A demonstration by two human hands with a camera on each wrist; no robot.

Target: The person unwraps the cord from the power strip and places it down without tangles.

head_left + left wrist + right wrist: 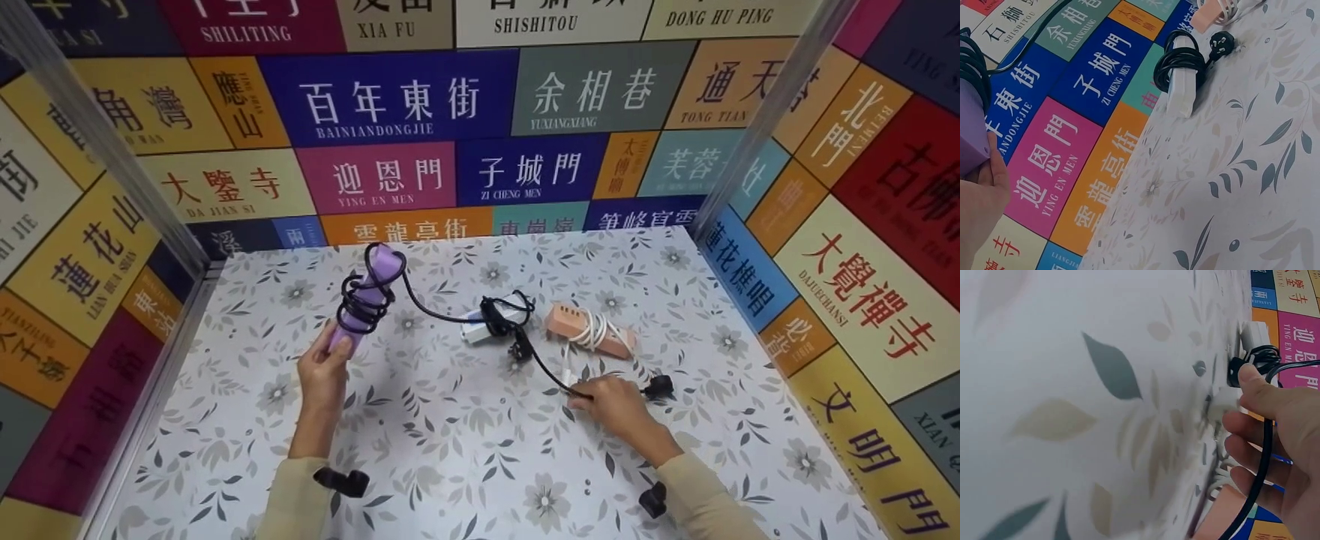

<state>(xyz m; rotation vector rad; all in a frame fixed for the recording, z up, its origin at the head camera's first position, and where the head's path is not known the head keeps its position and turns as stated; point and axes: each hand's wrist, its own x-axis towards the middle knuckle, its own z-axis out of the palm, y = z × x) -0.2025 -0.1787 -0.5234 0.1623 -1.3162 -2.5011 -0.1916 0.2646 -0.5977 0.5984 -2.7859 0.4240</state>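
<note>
Left hand (325, 373) has the purple power strip (376, 291), fingers and thumb clamped round its near end! The strip slants away toward the back wall (390, 97), on the left side above the desk (450, 424), with black cord (552, 377) coiled round and round its body and a loose loop over the far end. And look at the line from there: the cord dips off the strip, runs across to the middle of the desk, passes by the white power strip (473, 332) and reaches the right hand (615, 407), well apart from the left, its fingers curled round that cord. Just beyond that hand sits a black plug (660, 386).

Centre desk, the white strip lies bundled in black cord of its own, with another black plug (520, 347) just beside it on the near side. Right next door, the pink power strip (568, 321) lies at an angle, white cord (595, 330) wrapped about its middle. All this on a pale cover printed with grey leaves and flowers, while the walls blaze with coloured name panels. Beige sleeves (298, 499) on both arms, a small black device (346, 482) by each wrist!
</note>
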